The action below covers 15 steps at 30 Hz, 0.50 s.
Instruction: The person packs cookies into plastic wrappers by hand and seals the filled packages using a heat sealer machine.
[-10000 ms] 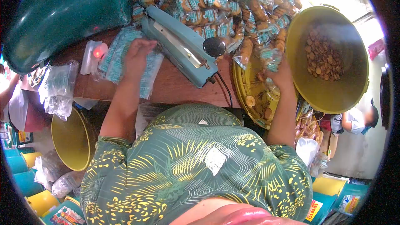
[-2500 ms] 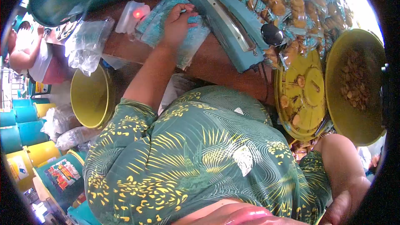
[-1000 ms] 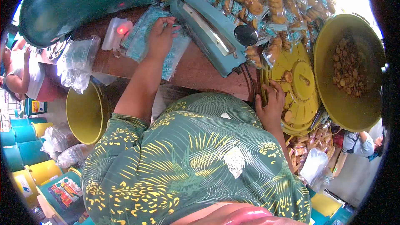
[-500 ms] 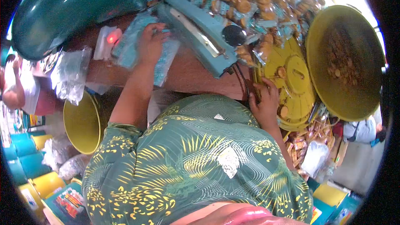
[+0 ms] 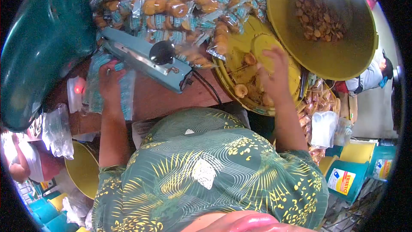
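My left hand [image 5: 110,79] rests on a stack of printed clear bags [image 5: 127,88] on the brown table, its fingers apart. Just right of it lies the blue heat sealer [image 5: 141,59] with a round black knob. My right hand [image 5: 277,75], fingers spread and nothing in it, is over the yellow lid [image 5: 264,45], where a few loose round biscuits [image 5: 240,90] lie. Behind the sealer is a pile of filled biscuit packets [image 5: 165,8]. Tilted beside the lid, a yellow tub [image 5: 360,30] has many biscuits inside.
A large green container [image 5: 47,38] stands at the left, near a small plastic bag [image 5: 75,94] with a red glow. Clear plastic [image 5: 59,131] hangs at the table's left edge. Another yellow tub [image 5: 81,169] is below. A person [image 5: 21,159] is far left, another [image 5: 373,75] far right.
My right hand has risen from the lid's near edge to above the lid. My left hand stays on the bags. The view has turned rightward, so the table's things appear further left.
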Motion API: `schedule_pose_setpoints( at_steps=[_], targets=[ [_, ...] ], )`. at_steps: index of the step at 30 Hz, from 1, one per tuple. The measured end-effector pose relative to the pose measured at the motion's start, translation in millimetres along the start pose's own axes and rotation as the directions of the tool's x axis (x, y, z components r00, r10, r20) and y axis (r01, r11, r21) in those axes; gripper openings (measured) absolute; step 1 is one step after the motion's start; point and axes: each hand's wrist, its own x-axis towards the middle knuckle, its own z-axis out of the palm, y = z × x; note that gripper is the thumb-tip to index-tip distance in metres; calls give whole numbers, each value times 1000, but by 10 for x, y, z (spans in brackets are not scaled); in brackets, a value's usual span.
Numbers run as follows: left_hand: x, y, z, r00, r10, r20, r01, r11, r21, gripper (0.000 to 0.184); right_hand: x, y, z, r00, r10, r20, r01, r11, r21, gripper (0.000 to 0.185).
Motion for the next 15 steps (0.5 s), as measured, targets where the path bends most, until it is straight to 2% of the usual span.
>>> schedule_pose_setpoints(
  at_steps=[3,4,6,8,9,11,12,14,15],
  targets=[
    [57,-181,-106,992,123,2,-123,992,41,16,255,600,-153,990,48,-130,-50,999,-13,35],
    [73,-188,-153,983,184,20,-184,957,223,14,357,856,-178,991,101,-91,-102,995,-5,40],
    [90,-205,-196,949,300,93,-302,788,537,12,575,1376,-212,978,206,-25,-206,979,-5,49],
    [102,-204,-158,990,137,-20,-132,979,155,10,844,1695,-251,834,543,101,-541,840,-46,57],
    [141,-151,-357,994,101,-39,-105,990,-96,9,891,1541,-426,742,664,90,-663,747,-50,62],
    [151,-163,-474,986,168,11,-164,975,-149,8,1098,1888,-450,831,551,-68,-540,774,-331,68],
    [144,-166,-508,979,201,33,-193,966,-170,8,1155,2398,-446,903,413,-120,-427,826,-368,70],
    [119,-67,-517,990,133,-57,-135,990,-50,9,1264,3397,-441,972,101,-214,-197,846,-495,74],
    [111,-2,-525,989,103,-108,-103,995,6,9,1371,3538,-526,966,72,-250,-196,832,-518,73]
  ],
)
